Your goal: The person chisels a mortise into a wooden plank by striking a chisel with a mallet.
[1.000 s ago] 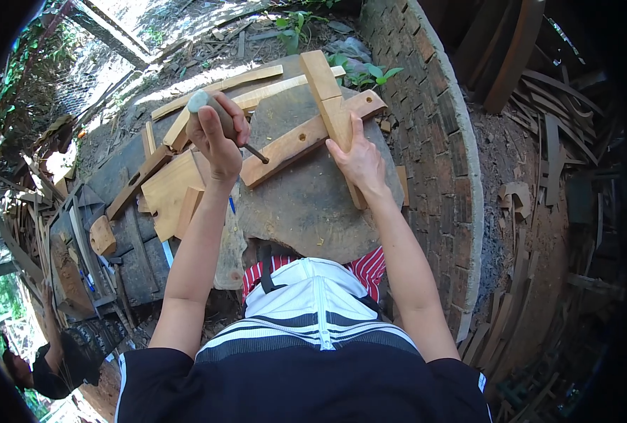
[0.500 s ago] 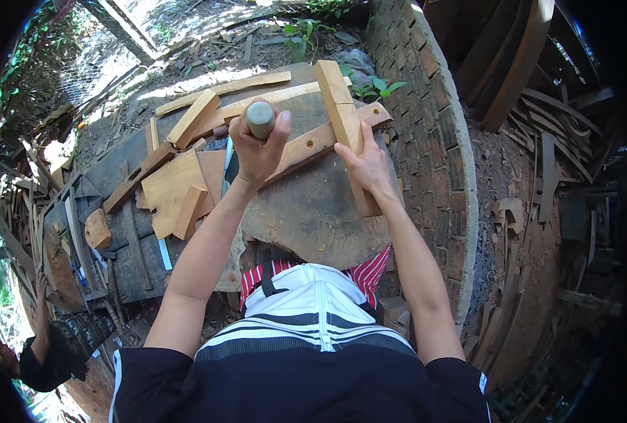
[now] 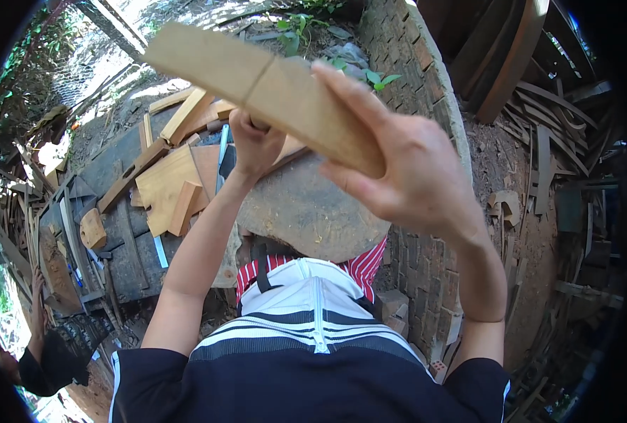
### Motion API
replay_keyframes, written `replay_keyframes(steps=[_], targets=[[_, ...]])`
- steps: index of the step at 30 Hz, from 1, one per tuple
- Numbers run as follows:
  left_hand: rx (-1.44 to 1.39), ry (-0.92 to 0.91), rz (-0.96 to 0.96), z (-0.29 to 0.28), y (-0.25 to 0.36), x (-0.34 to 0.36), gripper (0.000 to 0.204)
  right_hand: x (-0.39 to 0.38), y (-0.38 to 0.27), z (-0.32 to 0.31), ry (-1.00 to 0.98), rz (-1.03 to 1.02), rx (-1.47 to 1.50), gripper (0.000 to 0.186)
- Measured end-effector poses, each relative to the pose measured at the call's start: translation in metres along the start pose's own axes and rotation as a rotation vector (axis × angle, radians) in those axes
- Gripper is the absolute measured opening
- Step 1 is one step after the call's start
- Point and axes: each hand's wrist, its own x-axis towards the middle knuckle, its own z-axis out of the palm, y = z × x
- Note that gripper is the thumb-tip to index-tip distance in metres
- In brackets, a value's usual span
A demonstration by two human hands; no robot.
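Note:
My right hand point(image 3: 419, 169) grips one end of a long squared wooden block point(image 3: 296, 106), raised above the work surface and blurred by motion. A line runs across the block near its middle. My left hand point(image 3: 257, 144) is closed, just under the block. The tool in that fist, which had a round grey handle end earlier, is now mostly hidden. Beneath the left hand lies a wooden beam point(image 3: 291, 151), largely covered by the block and hands. It rests on a worn, rounded wooden worktop point(image 3: 313, 211).
Left of my hands lie a flat board point(image 3: 162, 187), a small wood block point(image 3: 185, 208) and several offcuts. A low brick wall point(image 3: 426, 106) borders the right side. Another person's arm and dark sleeve point(image 3: 52, 356) show at lower left. Scrap wood point(image 3: 567, 134) lies beyond the wall.
My right hand has lifted the wooden block off the beam, up toward the camera, swinging it left over my left hand. My left hand has stayed nearly in place.

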Motion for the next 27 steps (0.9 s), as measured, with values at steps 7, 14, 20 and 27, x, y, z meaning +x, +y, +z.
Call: replay_keyframes(steps=[7,14,20,27], targets=[[0.035,-0.135,-0.036,0.000,-0.002,0.003,0.018,-0.002,0.010,0.021,-0.064,0.081,-0.061,0.078],[0.037,-0.168,-0.306,0.003,-0.004,0.015,0.018,0.014,0.099,0.069,0.159,0.397,0.059,0.082],[0.024,-0.210,-0.407,0.013,-0.025,0.034,0.018,-0.008,0.130,0.139,-0.080,0.634,-0.183,0.084],[0.144,-0.379,-0.467,0.049,-0.065,0.048,0.018,-0.010,0.130,0.153,-0.002,0.640,-0.158,0.086]])
